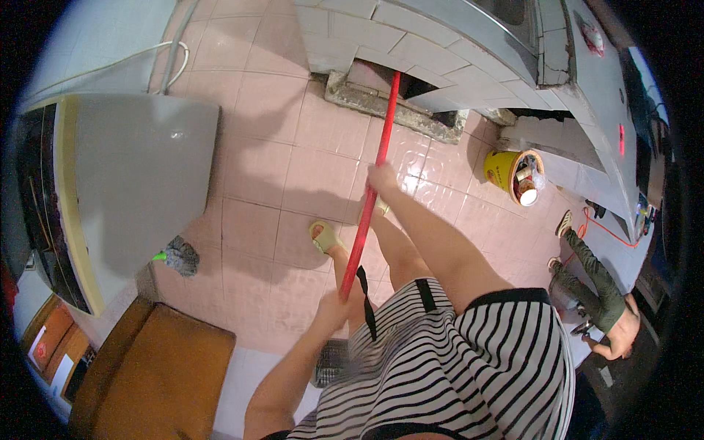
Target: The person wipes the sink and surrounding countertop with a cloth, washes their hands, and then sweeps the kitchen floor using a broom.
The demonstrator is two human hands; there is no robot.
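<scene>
A long red pole point(388, 121) runs away from me over the pink tiled floor. My right hand point(381, 179) is closed around its middle part. Nearer my body, my left hand point(333, 311) grips the near end. The far end goes into a dark opening point(421, 88) low in the white-tiled counter base point(429, 52), so whatever is fixed to that end is hidden. Just before the opening lies a rough concrete curb point(407, 116), and the pole crosses over it.
A yellow bucket point(498, 168) holding rubbish stands right of the curb. At left are a large grey-white cabinet or appliance point(143, 176), a grey mop head point(182, 257) and a brown padded seat point(165, 379). A grey plastic crate point(329, 363) is beside my legs. Another person point(597, 302) bends over at far right.
</scene>
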